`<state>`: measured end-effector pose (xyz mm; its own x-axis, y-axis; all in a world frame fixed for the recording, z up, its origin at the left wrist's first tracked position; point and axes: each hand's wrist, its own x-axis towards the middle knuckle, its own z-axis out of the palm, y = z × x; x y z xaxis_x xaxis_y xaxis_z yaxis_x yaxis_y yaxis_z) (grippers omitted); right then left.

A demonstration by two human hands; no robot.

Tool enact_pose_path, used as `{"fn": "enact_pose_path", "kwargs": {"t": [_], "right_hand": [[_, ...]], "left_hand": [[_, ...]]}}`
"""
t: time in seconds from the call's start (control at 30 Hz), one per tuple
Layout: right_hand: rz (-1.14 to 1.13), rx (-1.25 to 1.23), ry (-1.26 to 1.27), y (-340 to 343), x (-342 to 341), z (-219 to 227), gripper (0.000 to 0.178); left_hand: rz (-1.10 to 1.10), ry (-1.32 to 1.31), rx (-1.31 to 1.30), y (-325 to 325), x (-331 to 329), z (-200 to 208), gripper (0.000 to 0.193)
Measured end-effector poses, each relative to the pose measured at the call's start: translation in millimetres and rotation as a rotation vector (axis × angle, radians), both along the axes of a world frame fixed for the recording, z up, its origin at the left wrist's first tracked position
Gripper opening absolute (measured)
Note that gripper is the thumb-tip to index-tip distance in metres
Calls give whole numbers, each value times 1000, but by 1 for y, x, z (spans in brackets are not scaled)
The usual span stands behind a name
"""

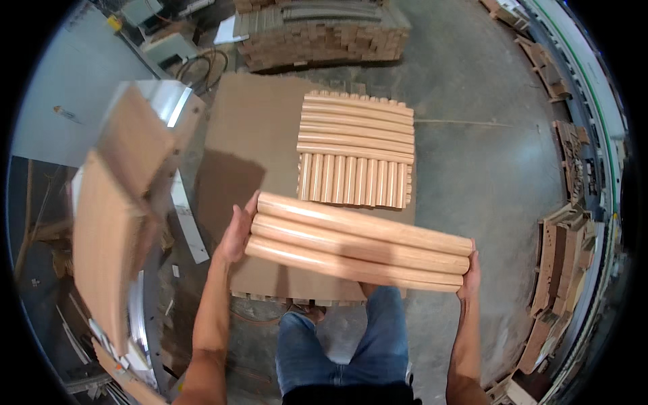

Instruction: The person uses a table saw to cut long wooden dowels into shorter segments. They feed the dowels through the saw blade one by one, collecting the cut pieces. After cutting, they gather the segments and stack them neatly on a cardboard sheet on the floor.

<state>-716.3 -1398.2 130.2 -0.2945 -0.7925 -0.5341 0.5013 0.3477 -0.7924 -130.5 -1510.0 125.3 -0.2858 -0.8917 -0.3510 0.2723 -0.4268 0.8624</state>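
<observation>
Three long, glossy, light wooden mouldings [358, 241] lie side by side between my hands, tilted a little down to the right. My left hand [237, 233] clasps their left ends and my right hand [470, 273] clasps their right ends. Beyond them stands a stack of similar mouldings [356, 128], the top pieces running left to right over a row that points toward me. That stack rests on the right part of a brown cardboard sheet [250, 128]. The held mouldings are in front of the stack's near side.
At left, large wooden boards [108, 229] stand close to my left arm, by a grey cabinet [61, 108]. A big bundle of wood strips [324, 40] sits at the back. Wooden parts [563, 256] line the right side along a rail. Scraps lie on the left floor.
</observation>
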Motion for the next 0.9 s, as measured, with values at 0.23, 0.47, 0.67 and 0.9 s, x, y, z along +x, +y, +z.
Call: {"fn": "enact_pose_path", "kwargs": {"t": [0.23, 0.47, 0.67, 0.9], "right_hand": [[84, 47, -16, -151, -40, -224, 59], [149, 81, 13, -251, -43, -376, 59], [104, 92, 63, -294, -33, -424, 60], [152, 108, 43, -314, -44, -434, 64]], "left_hand": [[43, -17, 75, -119, -37, -242, 94], [121, -116, 127, -188, -46, -368, 95], [143, -45, 118, -227, -44, -411, 89], [203, -136, 51, -226, -52, -431, 82]]}}
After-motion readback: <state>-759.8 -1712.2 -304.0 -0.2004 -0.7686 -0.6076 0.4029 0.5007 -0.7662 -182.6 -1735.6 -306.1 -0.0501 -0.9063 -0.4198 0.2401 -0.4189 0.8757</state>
